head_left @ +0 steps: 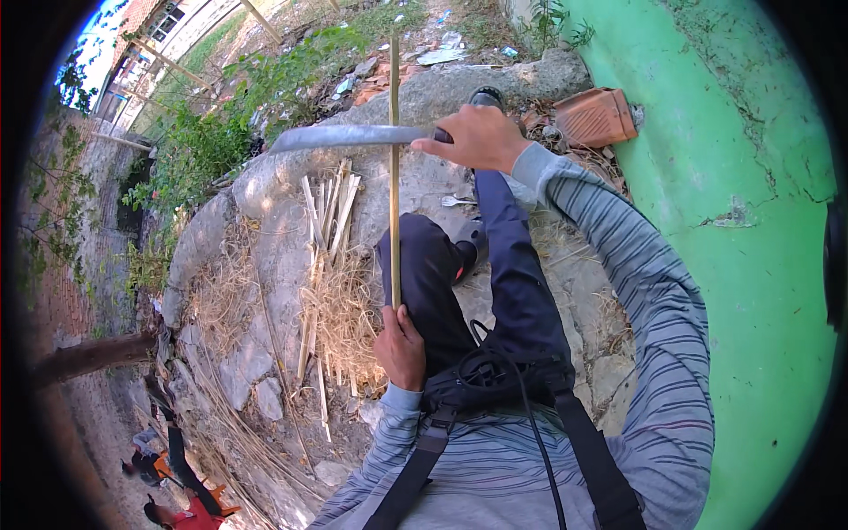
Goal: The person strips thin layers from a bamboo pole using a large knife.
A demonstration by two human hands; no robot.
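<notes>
My left hand (402,349) is closed around the lower end of a long, narrow bamboo strip (395,199), which stands lengthwise away from me past my bent knee. My right hand (481,137) grips the dark handle of a machete (344,137) with a slightly curved grey blade pointing left. The blade crosses the upper part of the strip; whether its edge bites into the bamboo I cannot tell. Left of my leg lie several split bamboo pieces (334,212) in a small bundle. Curly pale shavings (340,322) are heaped below them.
A green wall (751,291) runs close on my right, with an orange clay block (594,117) at its foot. Leafy shrubs (208,146) grow at the left. A log (93,358) and long thin strips (238,468) lie lower left, near people, one in a red shirt (196,517).
</notes>
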